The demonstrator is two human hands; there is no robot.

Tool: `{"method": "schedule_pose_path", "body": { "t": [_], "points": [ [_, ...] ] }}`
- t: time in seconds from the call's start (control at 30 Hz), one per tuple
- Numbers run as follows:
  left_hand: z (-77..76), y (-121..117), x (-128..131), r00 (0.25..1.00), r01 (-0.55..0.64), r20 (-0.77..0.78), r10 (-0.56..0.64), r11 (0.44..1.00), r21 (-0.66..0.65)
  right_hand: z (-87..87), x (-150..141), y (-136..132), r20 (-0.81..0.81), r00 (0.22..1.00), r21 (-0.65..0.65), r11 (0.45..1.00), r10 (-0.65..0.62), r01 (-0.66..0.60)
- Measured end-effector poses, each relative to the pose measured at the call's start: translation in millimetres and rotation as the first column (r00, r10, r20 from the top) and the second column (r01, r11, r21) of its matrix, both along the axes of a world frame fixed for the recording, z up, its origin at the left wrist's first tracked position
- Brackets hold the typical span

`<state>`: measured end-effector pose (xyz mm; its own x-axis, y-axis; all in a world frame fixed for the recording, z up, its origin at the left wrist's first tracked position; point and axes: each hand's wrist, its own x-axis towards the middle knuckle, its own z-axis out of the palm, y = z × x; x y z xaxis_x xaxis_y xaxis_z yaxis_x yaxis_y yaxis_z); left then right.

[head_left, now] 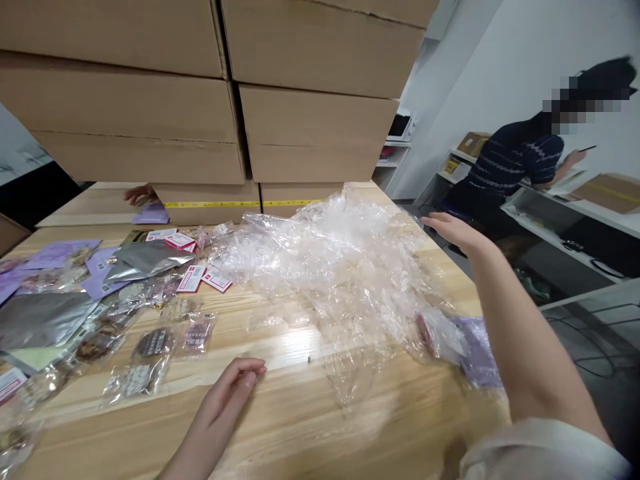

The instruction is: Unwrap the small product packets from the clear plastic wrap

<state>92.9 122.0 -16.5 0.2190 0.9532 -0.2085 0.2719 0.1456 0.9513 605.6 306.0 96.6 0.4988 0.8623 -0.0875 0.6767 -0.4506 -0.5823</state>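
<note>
My left hand [234, 388] rests loosely on the wooden table, its fingers extended and slightly bent, holding nothing visible. Just beyond it lie small clear bags with a dark round badge [154, 343] and a pink round badge [197, 335]. A big heap of crumpled clear plastic bags [345, 247] covers the table's middle and far right. Past the heap's right side, my right hand [453, 231] is held out flat above the table edge, with nothing in it. Below that forearm are a bagged item with a reddish edge [440, 335] and a purple packet [476, 350].
Stacked cardboard boxes [320, 127] wall off the back. Silver pouches [150, 259], red-and-white tags [191, 278] and purple packets [63, 254] crowd the left. Another person's hand [140, 193] shows behind the boxes. A person [520, 157] stands by shelves at right.
</note>
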Motion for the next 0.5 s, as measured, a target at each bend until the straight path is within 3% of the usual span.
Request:
{"method": "schedule_pose_path", "body": {
  "t": [0.17, 0.27, 0.37, 0.5],
  "points": [
    [8.7, -12, 7, 0.989, 0.149, -0.035, -0.146, 0.982, 0.119, -32.0, 33, -140, -0.006, 0.995, -0.174, 0.980, -0.104, 0.102],
    [8.3, -15, 8, 0.980, 0.197, -0.053, -0.190, 0.964, 0.180, -56.2, 35, -203, 0.015, 0.970, -0.287, 0.928, -0.242, 0.236],
    [4.8, -16, 8, 0.978, 0.205, -0.067, -0.196, 0.960, 0.190, -72.3, 27, -234, 0.011, 0.959, -0.312, 0.910, -0.283, 0.272],
    [0.7, -16, 10, 0.983, 0.183, -0.048, -0.177, 0.969, 0.165, -79.5, 12, -239, -0.021, 0.977, -0.282, 0.939, -0.212, 0.197]
  ]
}}
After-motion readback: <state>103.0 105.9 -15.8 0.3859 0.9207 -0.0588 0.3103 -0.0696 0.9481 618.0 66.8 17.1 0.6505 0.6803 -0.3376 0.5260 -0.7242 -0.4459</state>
